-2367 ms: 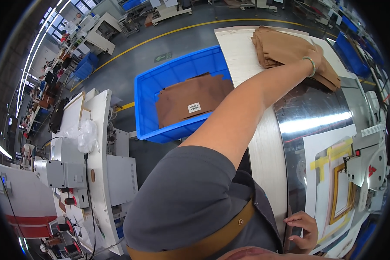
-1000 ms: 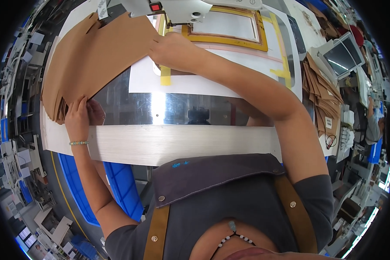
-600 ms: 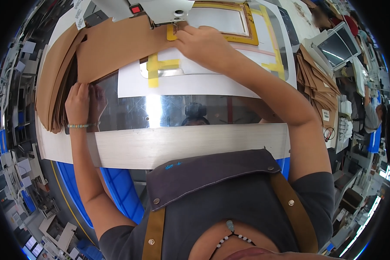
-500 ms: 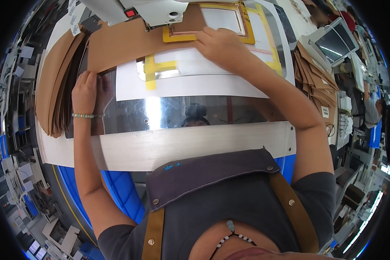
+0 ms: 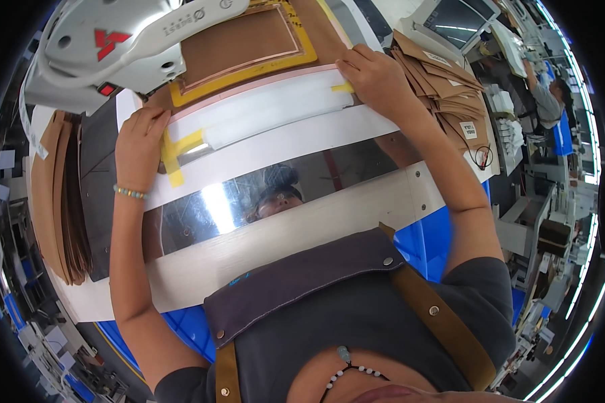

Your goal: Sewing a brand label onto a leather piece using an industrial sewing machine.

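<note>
A brown kraft-like sheet (image 5: 325, 37) lies on the work surface beneath the yellow frame (image 5: 249, 75), its middle showing through the frame's opening. My left hand (image 5: 140, 144), a beaded bracelet at its wrist, has its fingers closed at the sheet's near left end. At the near right corner, my right hand (image 5: 376, 80) pinches the sheet's edge; its fingertips are partly hidden. Nearer to me lies a white template (image 5: 275, 107) with yellow tape (image 5: 175, 158) on it. The white machine head (image 5: 114, 47) stands just beyond my left hand.
Several brown folded pieces (image 5: 59, 201) stand stacked at the left. More brown pieces (image 5: 444, 87) with white labels are piled at the right, near a grey monitor (image 5: 460, 23). A shiny metal plate (image 5: 249, 201) runs along the near side. A co-worker (image 5: 551, 104) is far right.
The brown sheet has moved right and now lies under the yellow frame's opening. My right hand has shifted from the frame to the sheet's right corner. The head view has turned.
</note>
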Motion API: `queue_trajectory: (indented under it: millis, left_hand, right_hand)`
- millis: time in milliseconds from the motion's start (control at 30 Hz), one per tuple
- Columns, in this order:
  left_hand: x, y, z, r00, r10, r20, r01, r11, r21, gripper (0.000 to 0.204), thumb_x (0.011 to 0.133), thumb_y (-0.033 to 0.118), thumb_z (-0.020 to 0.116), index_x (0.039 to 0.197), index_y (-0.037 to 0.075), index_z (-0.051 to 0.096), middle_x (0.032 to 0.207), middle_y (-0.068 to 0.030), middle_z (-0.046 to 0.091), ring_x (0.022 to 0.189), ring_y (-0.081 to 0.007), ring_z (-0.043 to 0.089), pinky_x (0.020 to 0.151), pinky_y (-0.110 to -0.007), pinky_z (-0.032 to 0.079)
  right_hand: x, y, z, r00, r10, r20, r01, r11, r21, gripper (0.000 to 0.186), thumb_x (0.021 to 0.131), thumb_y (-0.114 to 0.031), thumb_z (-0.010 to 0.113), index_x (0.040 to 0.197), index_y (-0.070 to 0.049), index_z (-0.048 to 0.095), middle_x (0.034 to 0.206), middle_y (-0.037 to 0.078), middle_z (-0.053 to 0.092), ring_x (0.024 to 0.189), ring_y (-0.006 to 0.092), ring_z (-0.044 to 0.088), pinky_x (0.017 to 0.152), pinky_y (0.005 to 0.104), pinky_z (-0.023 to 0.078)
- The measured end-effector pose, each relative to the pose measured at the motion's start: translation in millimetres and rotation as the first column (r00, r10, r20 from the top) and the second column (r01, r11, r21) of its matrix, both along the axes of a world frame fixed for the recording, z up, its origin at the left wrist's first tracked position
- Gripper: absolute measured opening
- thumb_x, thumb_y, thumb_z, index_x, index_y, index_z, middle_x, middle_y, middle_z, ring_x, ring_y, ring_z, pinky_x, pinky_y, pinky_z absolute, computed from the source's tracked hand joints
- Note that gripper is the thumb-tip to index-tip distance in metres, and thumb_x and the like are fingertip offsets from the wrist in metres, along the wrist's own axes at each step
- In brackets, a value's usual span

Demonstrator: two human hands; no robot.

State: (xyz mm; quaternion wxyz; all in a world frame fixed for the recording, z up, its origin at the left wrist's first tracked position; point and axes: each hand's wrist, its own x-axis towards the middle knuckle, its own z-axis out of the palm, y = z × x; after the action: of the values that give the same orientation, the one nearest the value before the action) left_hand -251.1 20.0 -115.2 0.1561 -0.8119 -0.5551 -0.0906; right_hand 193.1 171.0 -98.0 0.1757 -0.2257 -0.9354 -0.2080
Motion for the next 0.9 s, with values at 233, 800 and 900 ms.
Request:
queue_trajectory:
  millis: [233, 800, 900]
  left_hand:
    - [20.5, -25.8, 1.2, 0.968, 0.188, 0.167, -0.166, 0.977, -0.135, 0.045, 0.103, 0.021, 0.056, 0.147, 0.013, 0.059, 0.164, -0.0030, 0.044, 0.153, -0.0304, 0.034, 0.121, -0.046, 0.031]
    - [15.4, -26.7, 10.3, 0.960, 0.173, 0.219, -0.174, 0.985, -0.015, 0.044, 0.099, 0.020, 0.061, 0.142, 0.007, 0.062, 0.156, -0.0121, 0.051, 0.146, -0.0367, 0.043, 0.120, -0.047, 0.034]
    - [11.1, -27.2, 0.3, 0.960, 0.164, 0.225, -0.155, 0.986, -0.059, 0.042, 0.098, 0.022, 0.065, 0.139, 0.012, 0.066, 0.156, -0.0106, 0.052, 0.145, -0.0356, 0.044, 0.119, -0.046, 0.036]
  right_hand:
    - [14.4, -20.8, -18.9, 0.983, -0.179, -0.050, 0.148, 0.917, -0.372, 0.057, 0.108, -0.046, 0.048, 0.146, -0.004, 0.055, 0.162, 0.009, 0.042, 0.152, 0.0306, 0.032, 0.121, 0.0536, 0.026]
    - [17.4, -15.8, -23.6, 0.966, -0.255, -0.048, 0.223, 0.910, -0.351, 0.051, 0.108, -0.038, 0.049, 0.149, -0.009, 0.054, 0.161, 0.010, 0.044, 0.153, 0.0325, 0.031, 0.123, 0.0507, 0.024]
    - [13.0, -17.3, -19.1, 0.971, -0.236, -0.043, 0.204, 0.907, -0.369, 0.051, 0.109, -0.040, 0.046, 0.150, -0.009, 0.054, 0.161, 0.010, 0.044, 0.154, 0.0318, 0.030, 0.123, 0.0486, 0.023]
